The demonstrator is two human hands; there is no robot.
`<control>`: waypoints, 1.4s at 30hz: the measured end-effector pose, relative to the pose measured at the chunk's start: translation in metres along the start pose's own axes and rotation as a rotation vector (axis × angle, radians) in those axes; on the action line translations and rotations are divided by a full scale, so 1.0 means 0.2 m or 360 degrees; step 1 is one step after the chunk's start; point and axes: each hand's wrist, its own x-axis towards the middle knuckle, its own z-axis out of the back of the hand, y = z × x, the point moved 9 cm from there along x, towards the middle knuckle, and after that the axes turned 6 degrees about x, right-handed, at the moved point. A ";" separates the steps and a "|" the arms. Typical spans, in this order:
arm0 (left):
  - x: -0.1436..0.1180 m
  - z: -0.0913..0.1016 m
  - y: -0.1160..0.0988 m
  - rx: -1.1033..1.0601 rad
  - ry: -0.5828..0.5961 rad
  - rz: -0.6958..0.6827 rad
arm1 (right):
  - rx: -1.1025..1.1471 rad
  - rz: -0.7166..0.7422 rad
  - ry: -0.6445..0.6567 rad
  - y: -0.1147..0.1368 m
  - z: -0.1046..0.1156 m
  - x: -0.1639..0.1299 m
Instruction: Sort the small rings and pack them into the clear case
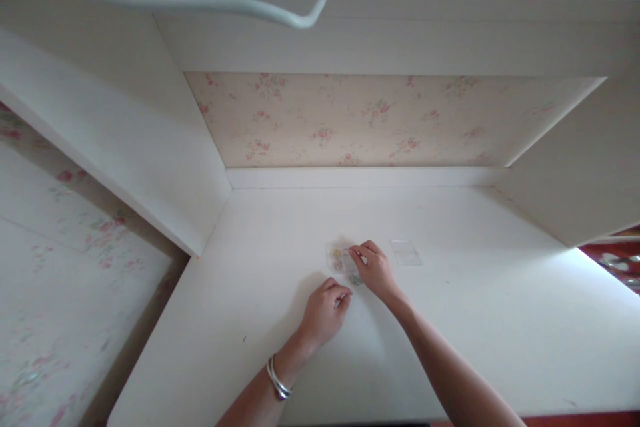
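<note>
A small clear plastic box (336, 267) lies on the white desktop, with tiny yellowish, pinkish and greenish items inside. My right hand (376, 272) is at the box's right side, thumb and forefinger pinched over it. Whatever those fingertips hold is too small to make out. Just in front of the box is my left hand (324, 310), its thumb and fingertips pressed together; I cannot tell what is between them. A silver bangle (279, 379) circles my left wrist. Right of the box, a flat clear plastic lid (407, 253) rests apart from both hands.
White side panels (165, 140) flank the desktop (475, 320), and a flower-patterned wall (350, 120) stands behind it. A pale cable or tube (200, 5) hangs across the top left. Metallic items (620, 260) on red show past the right edge.
</note>
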 end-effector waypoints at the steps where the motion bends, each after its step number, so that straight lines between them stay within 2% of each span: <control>1: 0.00 0.00 0.00 -0.0001 -0.0001 0.0002 | -0.0023 -0.0004 0.0012 -0.01 0.00 0.01; 5: 0.00 -0.01 0.01 -0.0017 0.0012 0.0006 | -0.0025 -0.0070 -0.0060 -0.03 0.07 -0.02; 12: 0.01 -0.01 -0.01 0.0033 0.0057 0.0015 | 0.0128 -0.0324 -0.0135 -0.14 0.20 -0.24; 18: 0.00 -0.03 -0.07 0.0452 0.0000 -0.0038 | 0.0278 -0.0493 -0.0225 -0.21 0.21 -0.37; 22: 0.01 -0.07 -0.12 0.0760 0.0060 -0.0087 | 0.0321 -0.0514 -0.0225 -0.21 0.20 -0.38; 27: 0.07 -0.09 -0.17 0.0935 0.0120 -0.0146 | 0.0362 -0.0504 -0.0204 -0.22 0.19 -0.38; 34: 0.14 -0.12 -0.20 0.0954 0.0159 -0.0155 | 0.0419 -0.0465 -0.0229 -0.21 0.20 -0.38; 38: 0.14 -0.14 -0.19 0.0944 0.0180 -0.0168 | 0.0440 -0.0443 -0.0217 -0.20 0.20 -0.38; 42: 0.12 -0.14 -0.18 0.0850 0.0122 -0.0127 | 0.0448 -0.0420 -0.0214 -0.20 0.20 -0.38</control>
